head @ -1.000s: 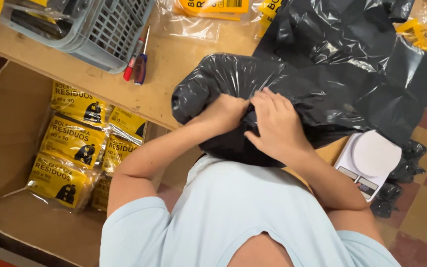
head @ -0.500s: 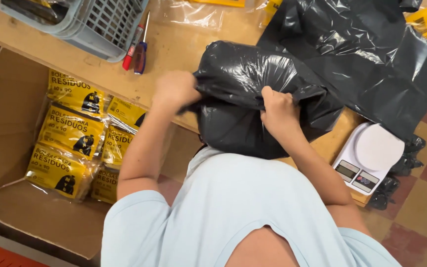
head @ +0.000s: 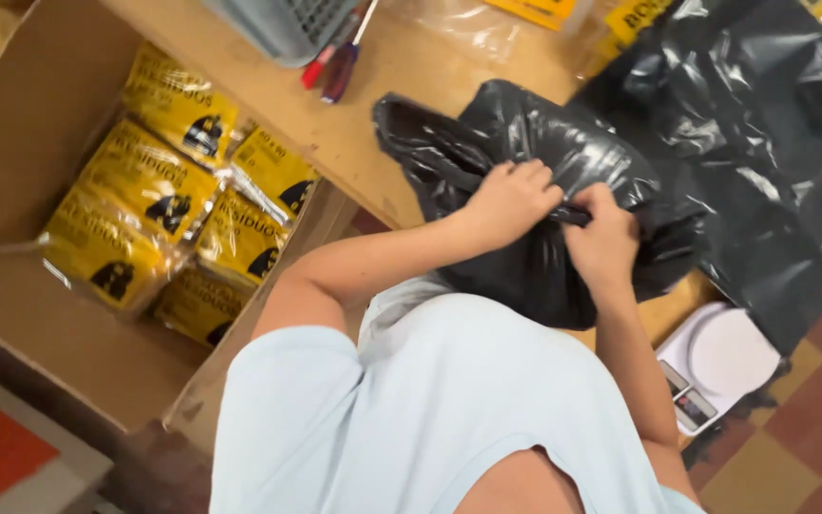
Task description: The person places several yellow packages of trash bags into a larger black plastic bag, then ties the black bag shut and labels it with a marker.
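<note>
Two hands clamp the crumpled glossy black plastic bag bundle (head: pixel 544 190) at the wooden table (head: pixel 373 124) edge: left hand (head: pixel 511 200) and right hand (head: pixel 601 243) pinch its folds shut, seemingly squeezing it compact against the body.

Single head-worn view, looking steeply down over the wearer's own chest and light blue shirt (head: pixel 449 409), which fills the lower centre of the frame at very close range. The view is rolled, so the front edge of the wooden counter (head: pixel 373 124) runs diagonally from upper left to lower right. The left hand (head: pixel 511 200) and right hand (head: pixel 603 243) sit near mid-frame, close to the lens. Beyond the counter's front edge, the open cardboard box (head: pixel 30 324) lies lower at left, and tiled floor (head: pixel 811 419) shows at the lower right corner. No second view overlaps.
</note>
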